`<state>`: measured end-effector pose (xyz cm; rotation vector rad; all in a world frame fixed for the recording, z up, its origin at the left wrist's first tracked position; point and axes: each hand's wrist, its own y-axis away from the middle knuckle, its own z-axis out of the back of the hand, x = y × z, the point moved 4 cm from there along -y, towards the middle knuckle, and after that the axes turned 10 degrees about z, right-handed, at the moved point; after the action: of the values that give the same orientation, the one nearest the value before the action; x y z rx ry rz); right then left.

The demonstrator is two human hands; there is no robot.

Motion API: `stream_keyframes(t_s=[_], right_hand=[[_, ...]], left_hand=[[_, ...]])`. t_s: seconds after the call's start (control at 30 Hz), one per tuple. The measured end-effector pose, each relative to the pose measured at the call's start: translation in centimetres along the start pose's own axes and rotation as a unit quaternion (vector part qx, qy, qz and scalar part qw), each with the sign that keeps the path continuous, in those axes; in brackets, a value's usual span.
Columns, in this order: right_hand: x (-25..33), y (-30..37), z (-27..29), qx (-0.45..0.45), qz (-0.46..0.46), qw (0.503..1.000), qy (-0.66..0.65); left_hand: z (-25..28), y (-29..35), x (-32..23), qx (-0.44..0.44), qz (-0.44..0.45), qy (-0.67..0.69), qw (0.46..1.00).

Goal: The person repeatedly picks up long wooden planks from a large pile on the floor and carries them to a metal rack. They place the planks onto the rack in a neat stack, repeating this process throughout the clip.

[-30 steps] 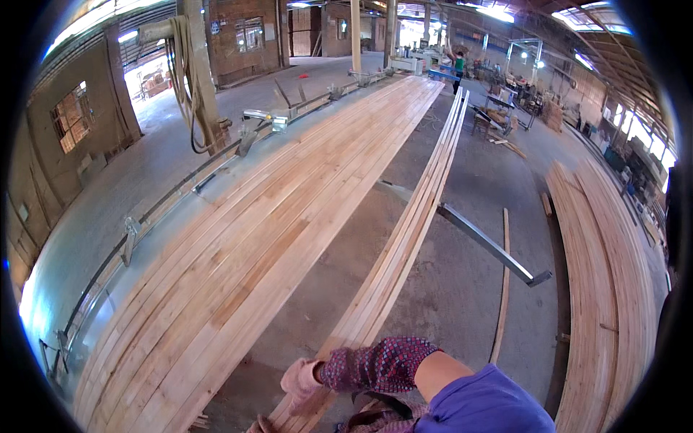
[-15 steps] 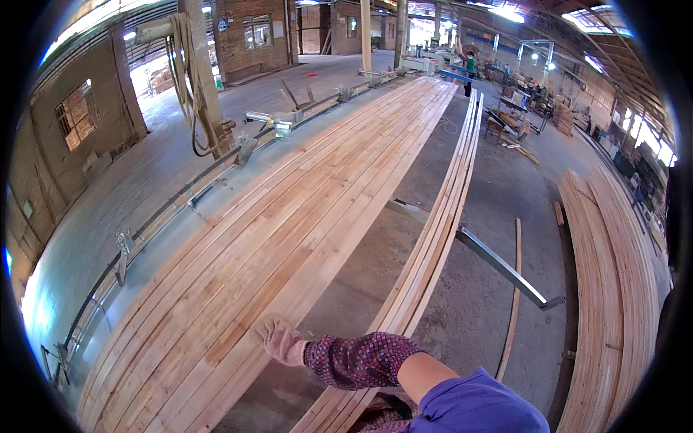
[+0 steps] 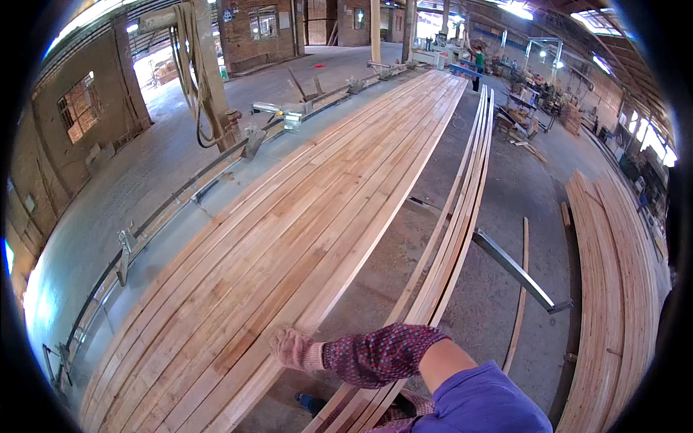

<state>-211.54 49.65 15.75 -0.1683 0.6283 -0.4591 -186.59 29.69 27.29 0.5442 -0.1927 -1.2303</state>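
Observation:
My right hand (image 3: 297, 350) wears a pale pink knit glove below a dark red patterned oversleeve. Its fingers are bunched over the edge of the outermost wooden strip (image 3: 249, 387) on a long bed of strips laid side by side. Beneath my right arm runs a loose bundle of long, narrow wooden strips (image 3: 451, 242), with one strip slightly apart on its left. Part of another patterned sleeve, on my left arm (image 3: 393, 415), shows low under the right arm. The fingers of my left hand are hidden.
A metal frame with clamps (image 3: 124, 260) borders the bed's left side. A steel support arm (image 3: 516, 267) juts right from under the bundle. One strip (image 3: 521, 289) lies on the floor beside stacked boards (image 3: 603, 289). A person (image 3: 478, 63) stands far off near machines.
The view has shifted slightly. My right hand's fingers have gone from spread flat on the strips to bunched at the edge. One strip has parted from the bundle, and a blue shoe now shows.

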Motion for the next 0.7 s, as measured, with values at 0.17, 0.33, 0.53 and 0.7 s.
stream_keyframes(t_s=[0.17,0.33,0.53,0.7], right_hand=[[-0.3,2.4,3.4,0.190,0.172,0.953,-0.161],[0.2,2.3,3.8,0.307,0.169,0.878,-0.328],[-6.0,-3.2,7.0,-0.097,-0.015,0.922,-0.375],[-1.0,-5.1,-0.1,-0.043,-0.065,0.990,0.120]], left_hand=[[1.9,-4.5,-5.0,-0.218,-0.104,-0.078,0.967],[-2.7,-7.2,-3.4,-0.126,-0.108,-0.008,0.986],[-1.2,-7.1,-4.6,-0.062,-0.031,0.010,0.998],[-1.9,-7.3,-3.4,-0.245,-0.121,-0.133,0.953]])
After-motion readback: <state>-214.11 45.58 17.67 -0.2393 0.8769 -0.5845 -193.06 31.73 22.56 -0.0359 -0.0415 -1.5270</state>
